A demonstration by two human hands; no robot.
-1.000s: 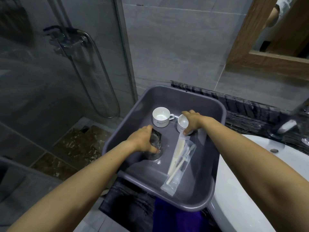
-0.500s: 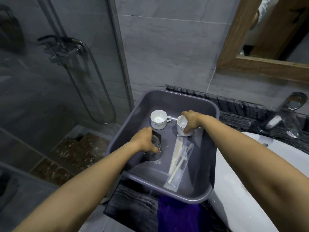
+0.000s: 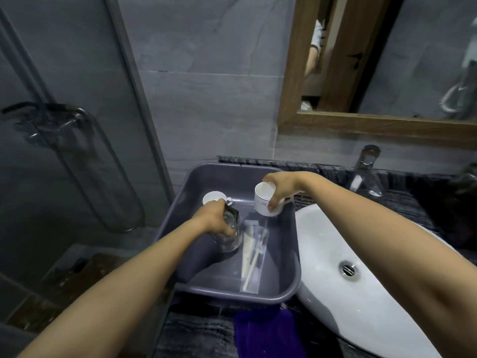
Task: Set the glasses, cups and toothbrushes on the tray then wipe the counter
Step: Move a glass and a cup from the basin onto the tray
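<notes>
Since 0.5 s ago both hands have risen from the tray floor: the right hand (image 3: 282,188) has lifted its white cup (image 3: 262,202) and the left hand (image 3: 214,219) has tipped up its glass (image 3: 228,235).

The right hand's fingers are curled round the cup from above, the thumb pressed on the side that bears dark script. The cup hangs tilted over the far right part of the tray, its white inside facing up and to the left.

The left hand's fingers are wrapped round the clear glass from its left side. The glass leans with its mouth away from the person, over the middle left of the tray; whether its base touches the tray floor I cannot tell.

The grey tray (image 3: 233,297) is deep with rounded corners. In it, just beyond the left hand, stands a 2nd white cup (image 3: 213,197), partly hidden by the knuckles, its handle pointing right. Right of the glass lies a clear toothbrush packet (image 3: 254,257), flat on the floor and running toward the near rim, with pale handles showing through it.

The tray sits on a dark streaked counter (image 3: 198,334), its right rim just beside a white basin (image 3: 333,244). A purple cloth (image 3: 267,332) lies on the counter near the tray's near rim. A chrome tap (image 3: 366,167) stands behind the basin
</notes>
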